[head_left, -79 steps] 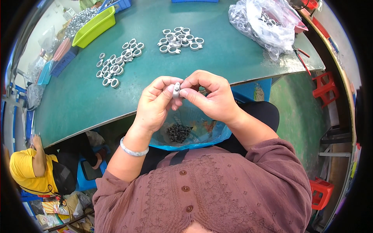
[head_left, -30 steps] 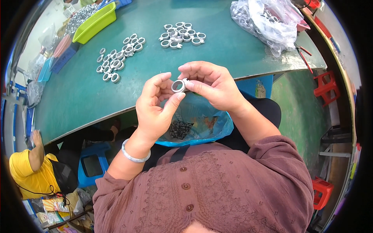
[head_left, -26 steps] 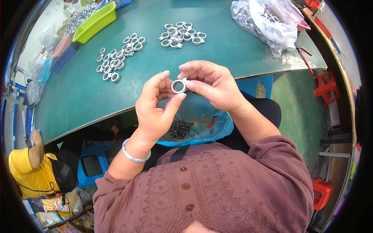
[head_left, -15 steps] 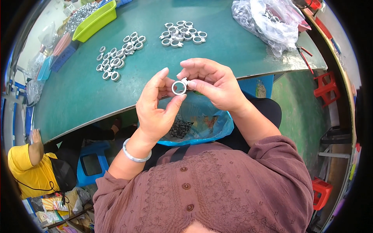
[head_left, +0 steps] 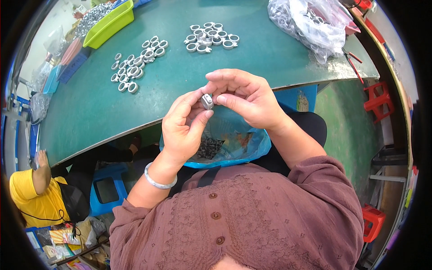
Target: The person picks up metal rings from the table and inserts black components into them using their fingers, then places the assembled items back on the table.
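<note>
A small grey metal ring clamp (head_left: pixel 207 101) is turned edge-on, its lug with a slot facing up. My left hand (head_left: pixel 182 128) is closed on it, thumb below and fingertips above and behind. My right hand (head_left: pixel 247 96) curves close by from the right, its thumb and forefinger apart. The right thumb tip lies just beside the clamp; whether it touches cannot be made out. Beneath both hands sits a blue plastic bag (head_left: pixel 252 150) with dark pieces inside. Similar ring clamps lie on the green table in a left group (head_left: pixel 135 67) and a farther group (head_left: pixel 210 38).
Along the green table (head_left: pixel 108 108) stand a lime tray (head_left: pixel 110 24) at far left and a clear bag of parts (head_left: pixel 310 27) at far right. Red-handled pliers (head_left: pixel 354 65) lie near the right edge. A person in yellow (head_left: pixel 36 198) sits at the left.
The ring clamp has turned from face-on to edge-on. My left fingers have moved up and in around it, and the right thumb has come off its lug.
</note>
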`<action>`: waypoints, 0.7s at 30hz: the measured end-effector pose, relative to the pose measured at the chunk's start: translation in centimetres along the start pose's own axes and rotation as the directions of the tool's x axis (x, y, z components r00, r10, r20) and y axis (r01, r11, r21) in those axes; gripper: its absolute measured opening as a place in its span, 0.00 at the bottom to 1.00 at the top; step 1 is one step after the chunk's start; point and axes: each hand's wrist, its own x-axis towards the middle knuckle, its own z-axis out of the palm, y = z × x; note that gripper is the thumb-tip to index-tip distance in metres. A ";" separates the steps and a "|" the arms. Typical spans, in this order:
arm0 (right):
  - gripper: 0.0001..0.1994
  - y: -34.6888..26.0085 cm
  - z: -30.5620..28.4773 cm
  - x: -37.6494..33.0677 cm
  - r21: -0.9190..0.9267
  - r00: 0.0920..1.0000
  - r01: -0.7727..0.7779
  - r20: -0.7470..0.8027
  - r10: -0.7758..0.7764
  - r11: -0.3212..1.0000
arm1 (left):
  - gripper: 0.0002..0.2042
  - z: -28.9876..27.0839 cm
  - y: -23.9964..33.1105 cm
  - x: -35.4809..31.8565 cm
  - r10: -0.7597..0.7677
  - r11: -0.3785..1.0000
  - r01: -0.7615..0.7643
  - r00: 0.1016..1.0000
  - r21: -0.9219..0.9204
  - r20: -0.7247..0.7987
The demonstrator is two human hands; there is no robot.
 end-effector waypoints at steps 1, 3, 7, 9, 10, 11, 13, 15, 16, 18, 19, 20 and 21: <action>0.16 0.0 0.0 0.0 -0.005 1.000 -0.002 0.000 0.002 1.000 | 0.19 0.1 0.0 0.0 -0.010 1.000 0.010 1.000 -0.019 -0.002; 0.16 0.0 0.1 -0.1 0.004 1.000 -0.004 0.001 0.004 1.000 | 0.19 0.1 -0.2 -0.1 -0.044 0.996 0.045 0.999 -0.074 0.004; 0.16 0.1 0.1 -0.1 -0.004 1.000 -0.008 0.005 0.008 1.000 | 0.20 0.2 -0.1 -0.1 -0.137 0.968 0.142 0.990 -0.208 0.035; 0.16 0.1 0.1 -0.1 0.001 1.000 -0.014 0.003 0.014 1.000 | 0.20 0.1 0.1 -0.1 -0.163 0.956 0.169 0.986 -0.239 0.044; 0.16 0.1 0.1 -0.1 0.006 1.000 -0.019 0.001 0.019 1.000 | 0.20 0.1 0.1 -0.1 -0.188 0.943 0.195 0.981 -0.269 0.052; 0.16 0.1 0.1 -0.1 0.006 1.000 -0.020 0.001 0.020 1.000 | 0.20 0.2 0.1 -0.1 -0.189 0.943 0.196 0.981 -0.269 0.052; 0.15 0.2 0.1 -0.1 0.016 1.000 -0.027 -0.004 0.027 1.000 | 0.19 0.3 0.0 -0.1 -0.218 0.921 0.221 0.975 -0.322 0.047; 0.15 -0.2 0.0 -0.1 -0.023 1.000 0.019 0.018 -0.018 1.000 | 0.19 0.1 0.1 -0.1 -0.222 0.936 0.232 0.973 -0.264 0.067; 0.15 -0.4 0.0 -0.2 -0.062 0.997 0.066 0.041 -0.064 0.996 | 0.19 -0.1 0.2 -0.1 -0.227 0.949 0.240 0.970 -0.206 0.088; 0.14 -0.4 0.1 -0.2 -0.082 0.997 0.077 0.035 -0.074 0.994 | 0.19 -0.6 -0.1 -0.2 -0.171 0.979 0.182 0.978 -0.091 0.118; 0.14 -0.4 0.1 -0.2 -0.102 0.996 0.086 0.029 -0.084 0.991 | 0.18 -0.7 0.2 0.0 -0.182 0.983 0.183 0.968 0.011 0.171; 0.14 -0.3 0.0 -0.2 -0.102 0.996 0.086 0.028 -0.083 0.991 | 0.18 -0.8 0.3 0.1 -0.198 0.978 0.176 0.955 0.113 0.222; 0.14 -0.2 0.0 -0.2 -0.095 0.994 0.104 0.031 -0.102 0.990 | 0.18 -0.8 0.4 0.1 -0.198 0.978 0.177 0.955 0.113 0.222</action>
